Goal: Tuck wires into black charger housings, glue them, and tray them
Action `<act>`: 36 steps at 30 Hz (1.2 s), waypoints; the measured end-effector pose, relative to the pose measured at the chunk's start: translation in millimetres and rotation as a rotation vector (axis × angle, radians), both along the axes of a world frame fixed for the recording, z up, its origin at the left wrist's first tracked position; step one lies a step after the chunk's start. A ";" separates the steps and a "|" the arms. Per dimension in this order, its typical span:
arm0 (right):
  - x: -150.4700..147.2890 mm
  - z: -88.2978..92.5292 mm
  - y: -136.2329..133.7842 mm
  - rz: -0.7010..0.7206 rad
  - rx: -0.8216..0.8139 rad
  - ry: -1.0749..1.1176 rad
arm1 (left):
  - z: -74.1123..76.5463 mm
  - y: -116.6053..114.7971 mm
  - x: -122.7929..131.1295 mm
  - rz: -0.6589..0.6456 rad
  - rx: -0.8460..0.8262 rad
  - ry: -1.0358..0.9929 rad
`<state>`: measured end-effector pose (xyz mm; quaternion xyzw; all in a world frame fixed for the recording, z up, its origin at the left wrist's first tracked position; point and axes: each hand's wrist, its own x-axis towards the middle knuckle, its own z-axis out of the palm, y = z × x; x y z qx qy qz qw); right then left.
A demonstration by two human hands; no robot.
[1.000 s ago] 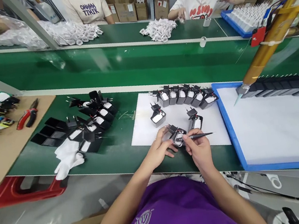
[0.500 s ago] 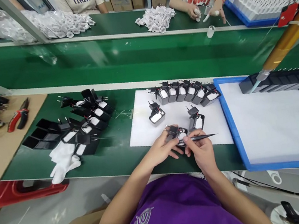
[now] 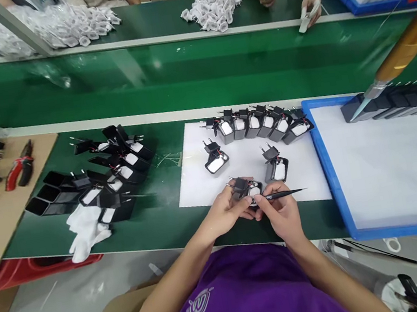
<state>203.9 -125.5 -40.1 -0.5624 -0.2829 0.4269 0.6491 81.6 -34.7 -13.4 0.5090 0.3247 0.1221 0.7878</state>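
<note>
My left hand [image 3: 227,211] is closed around a small black charger housing with a plug part [image 3: 246,189], held just above the near edge of a white sheet [image 3: 205,183]. My right hand [image 3: 280,211] presses against the same housing and grips black tweezers [image 3: 286,194] that point to the right. Two more open charger housings [image 3: 216,159] [image 3: 274,165] lie on the sheet just beyond my hands. A row of several such housings [image 3: 259,124] lines the sheet's far edge.
A heap of black housings [image 3: 108,172] and a white glove [image 3: 85,228] lie on the green bench at left. Red-handled pliers [image 3: 18,166] rest on a brown board. A blue-rimmed tray [image 3: 325,158] sits at right under a hanging gold tool [image 3: 395,60]. Other people handle white parts [image 3: 212,7] across the belt.
My hands stay together on the housing, fingers shifting slightly. The view has tilted down a little. The person opposite has lowered a hand to the belt edge.
</note>
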 end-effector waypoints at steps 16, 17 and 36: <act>7.3 -12.0 0.2 -0.014 0.148 0.080 | -24.7 0.2 -8.2 -0.081 0.122 -0.083; 7.2 -12.3 0.0 -0.020 0.151 0.097 | -26.7 0.4 -8.3 -0.092 0.140 -0.079; 1.0 -6.2 3.4 -0.033 0.046 0.025 | -15.7 -1.6 0.4 0.075 -0.045 -0.055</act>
